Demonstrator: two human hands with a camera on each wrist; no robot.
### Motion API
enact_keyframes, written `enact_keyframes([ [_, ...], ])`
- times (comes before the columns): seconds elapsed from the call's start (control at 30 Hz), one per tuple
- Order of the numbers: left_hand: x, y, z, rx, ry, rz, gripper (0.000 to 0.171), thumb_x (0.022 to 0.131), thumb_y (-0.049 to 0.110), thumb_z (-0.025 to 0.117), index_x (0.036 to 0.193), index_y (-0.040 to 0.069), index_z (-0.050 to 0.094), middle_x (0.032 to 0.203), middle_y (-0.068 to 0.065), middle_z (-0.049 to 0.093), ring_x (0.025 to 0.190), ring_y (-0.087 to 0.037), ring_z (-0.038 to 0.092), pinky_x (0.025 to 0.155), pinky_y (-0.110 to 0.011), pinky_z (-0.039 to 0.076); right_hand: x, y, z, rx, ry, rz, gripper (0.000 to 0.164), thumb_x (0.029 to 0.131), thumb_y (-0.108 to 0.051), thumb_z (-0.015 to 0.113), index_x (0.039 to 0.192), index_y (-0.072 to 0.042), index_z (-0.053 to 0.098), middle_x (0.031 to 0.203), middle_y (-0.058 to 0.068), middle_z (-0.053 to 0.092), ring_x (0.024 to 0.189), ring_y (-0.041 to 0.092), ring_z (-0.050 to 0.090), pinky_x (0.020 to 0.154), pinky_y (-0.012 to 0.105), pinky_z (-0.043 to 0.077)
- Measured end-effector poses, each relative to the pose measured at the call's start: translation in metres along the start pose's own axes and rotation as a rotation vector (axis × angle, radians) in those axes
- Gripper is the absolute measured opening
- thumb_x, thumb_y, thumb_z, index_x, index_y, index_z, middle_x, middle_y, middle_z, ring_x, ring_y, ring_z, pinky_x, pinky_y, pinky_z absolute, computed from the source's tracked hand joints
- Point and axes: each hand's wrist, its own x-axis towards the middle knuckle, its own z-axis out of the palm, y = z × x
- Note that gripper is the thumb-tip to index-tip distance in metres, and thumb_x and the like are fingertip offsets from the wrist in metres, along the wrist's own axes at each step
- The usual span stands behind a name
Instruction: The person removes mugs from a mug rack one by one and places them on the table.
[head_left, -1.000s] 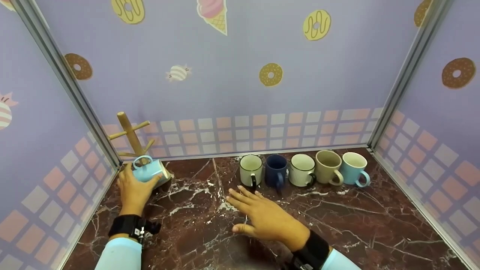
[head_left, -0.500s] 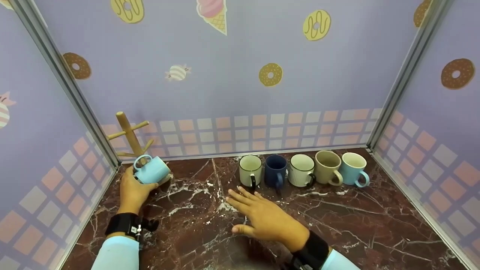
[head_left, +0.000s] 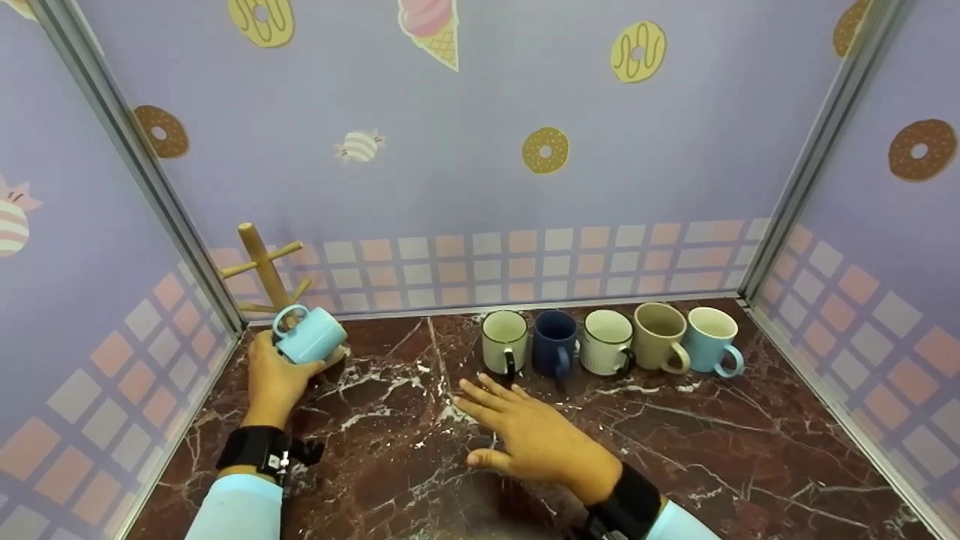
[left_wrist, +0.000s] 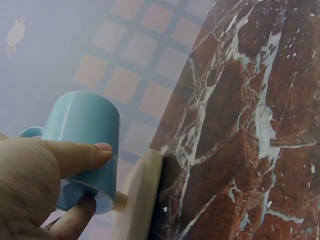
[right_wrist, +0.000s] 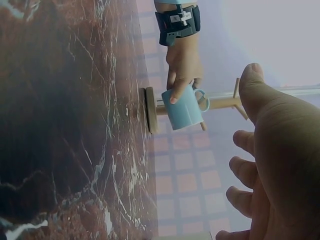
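A light blue mug [head_left: 313,336] is tilted in my left hand [head_left: 276,379], its handle raised toward the wooden mug tree [head_left: 262,262]. In the left wrist view, the thumb lies along the side of the blue mug [left_wrist: 85,130] and a finger presses at its lower edge. The mug overlaps the lower post and hides most of the base in the head view. The right wrist view shows the mug [right_wrist: 183,109] beside the post, above the round base [right_wrist: 151,110]. My right hand [head_left: 540,442] is held palm down with fingers spread, in front of the mug row, holding nothing.
Several mugs stand in a row along the back: a pale green one [head_left: 504,343], a navy one [head_left: 553,345], a ribbed white one [head_left: 604,345], a beige one [head_left: 656,337] and another light blue one [head_left: 705,341]. Patterned walls enclose the marble-look tabletop [head_left: 390,465].
My left hand has turned the blue mug, so its pale rim, facing right at first, is out of sight and its blue side shows. The right hand has stayed in place.
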Motion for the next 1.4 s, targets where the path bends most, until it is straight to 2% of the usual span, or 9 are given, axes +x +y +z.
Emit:
enact_keyframes([
  [0.33, -0.015, 0.019, -0.004, 0.022, 0.039, 0.027, 0.099, 0.077, 0.021, 0.102, 0.151, -0.009, 0.044, 0.148, -0.035, 0.051, 0.132, -0.051, 0.055, 0.117, -0.069, 0.051, -0.002, -0.002, -0.002, 0.014, -0.006, 0.024, 0.090, 0.107, -0.084, 0.036, 0.182, -0.038, 0.019, 0.190, -0.010, 0.007, 0.179, 0.033, 0.017, 0.141, 0.064, 0.027],
  [0.53, -0.021, 0.046, 0.001, 0.033, 0.038, -0.021, 0.106, 0.073, 0.035, 0.105, 0.153, 0.000, 0.046, 0.150, -0.029, 0.053, 0.127, -0.048, 0.059, 0.108, -0.067, 0.056, -0.001, 0.001, -0.005, 0.026, 0.012, 0.028, 0.093, 0.107, -0.085, 0.036, 0.183, -0.035, 0.015, 0.191, -0.006, 0.006, 0.179, 0.031, 0.014, 0.141, 0.063, 0.026],
  [0.6, -0.024, 0.060, 0.005, 0.003, 0.038, -0.038, 0.107, 0.073, 0.037, 0.105, 0.155, 0.002, 0.046, 0.153, -0.027, 0.053, 0.129, -0.048, 0.059, 0.107, -0.066, 0.057, -0.002, 0.003, -0.007, 0.035, 0.028, 0.031, 0.094, 0.108, -0.084, 0.037, 0.183, -0.032, 0.016, 0.191, -0.004, 0.007, 0.178, 0.033, 0.016, 0.140, 0.064, 0.027],
  [0.7, -0.032, 0.082, 0.014, -0.100, 0.031, -0.041, 0.110, 0.073, 0.033, 0.106, 0.159, 0.004, 0.044, 0.155, -0.026, 0.053, 0.131, -0.048, 0.059, 0.106, -0.065, 0.060, -0.003, 0.005, -0.009, 0.044, 0.055, 0.037, 0.094, 0.109, -0.081, 0.039, 0.183, -0.027, 0.018, 0.191, -0.001, 0.010, 0.177, 0.036, 0.021, 0.140, 0.064, 0.028],
  [0.87, -0.049, 0.118, 0.034, -0.260, 0.000, -0.002, 0.107, 0.073, 0.026, 0.108, 0.157, 0.005, 0.045, 0.149, -0.023, 0.057, 0.127, -0.044, 0.062, 0.102, -0.061, 0.065, -0.003, 0.006, -0.014, 0.083, 0.095, 0.107, 0.095, 0.110, -0.080, 0.040, 0.183, -0.022, 0.022, 0.191, -0.002, 0.015, 0.177, 0.034, 0.024, 0.142, 0.059, 0.026],
  [1.0, -0.066, 0.143, 0.050, -0.322, -0.025, 0.018, 0.103, 0.071, 0.027, 0.108, 0.152, 0.007, 0.048, 0.143, -0.017, 0.059, 0.122, -0.039, 0.064, 0.099, -0.059, 0.066, -0.003, 0.004, -0.017, 0.163, 0.145, 0.198, 0.092, 0.111, -0.076, 0.046, 0.183, -0.023, 0.022, 0.190, 0.000, 0.022, 0.176, 0.035, 0.029, 0.141, 0.061, 0.030],
  [1.17, -0.086, 0.167, 0.070, -0.386, -0.045, 0.065, 0.103, 0.069, 0.026, 0.110, 0.151, 0.009, 0.050, 0.139, -0.014, 0.061, 0.119, -0.036, 0.066, 0.096, -0.055, 0.067, -0.003, 0.003, -0.021, 0.336, 0.235, 0.318, 0.088, 0.112, -0.069, 0.054, 0.182, -0.025, 0.025, 0.186, 0.009, 0.034, 0.170, 0.041, 0.040, 0.139, 0.064, 0.033],
  [1.27, -0.099, 0.178, 0.081, -0.418, -0.064, 0.091, 0.104, 0.069, 0.027, 0.110, 0.152, 0.009, 0.051, 0.137, -0.012, 0.063, 0.119, -0.035, 0.067, 0.097, -0.054, 0.067, -0.002, 0.004, -0.022, 0.439, 0.294, 0.344, 0.087, 0.114, -0.066, 0.055, 0.182, -0.019, 0.026, 0.185, 0.010, 0.037, 0.168, 0.043, 0.042, 0.139, 0.064, 0.033],
  [1.4, -0.115, 0.189, 0.093, -0.436, -0.075, 0.136, 0.104, 0.066, 0.027, 0.111, 0.151, 0.009, 0.054, 0.138, -0.010, 0.065, 0.122, -0.034, 0.067, 0.103, -0.056, 0.066, 0.000, 0.006, -0.023, 0.573, 0.391, 0.331, 0.081, 0.118, -0.049, 0.059, 0.180, -0.009, 0.028, 0.182, 0.014, 0.041, 0.165, 0.042, 0.047, 0.137, 0.064, 0.036],
])
